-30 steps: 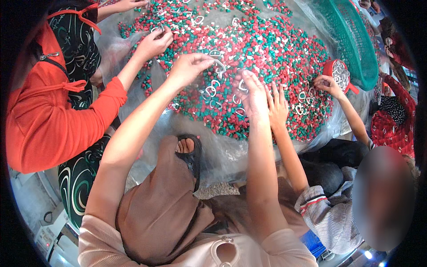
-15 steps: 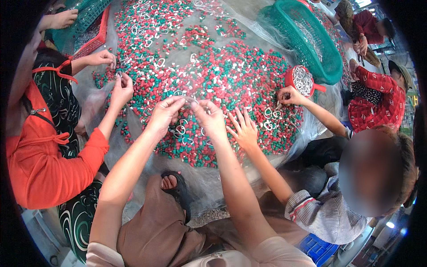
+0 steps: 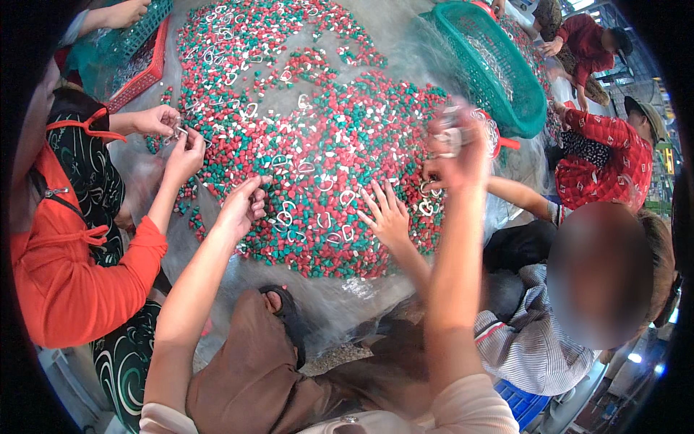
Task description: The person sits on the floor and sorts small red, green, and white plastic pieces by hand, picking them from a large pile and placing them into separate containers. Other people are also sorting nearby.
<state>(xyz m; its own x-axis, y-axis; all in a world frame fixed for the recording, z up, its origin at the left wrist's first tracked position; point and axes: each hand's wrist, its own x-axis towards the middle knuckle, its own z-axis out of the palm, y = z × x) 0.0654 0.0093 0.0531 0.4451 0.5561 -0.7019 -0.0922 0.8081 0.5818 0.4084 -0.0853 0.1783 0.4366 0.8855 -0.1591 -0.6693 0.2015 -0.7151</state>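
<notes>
Clear plastic sheet [image 3: 405,43] on the floor, heaped with red, green and white pellets [image 3: 340,137] and metal rings [image 3: 289,217]; green basket [image 3: 499,65] at its far right edge. Left hand [image 3: 242,208] on the heap's near edge, fingers curled over the rings. Right hand [image 3: 455,148] raised and blurred, fingers closed on a few rings.

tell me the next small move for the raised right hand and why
Probably carry the right hand on toward the green basket and drop in the blurred metal rings it holds; that basket already holds metal pieces, and the left hand rests on the red and green pile.
</notes>
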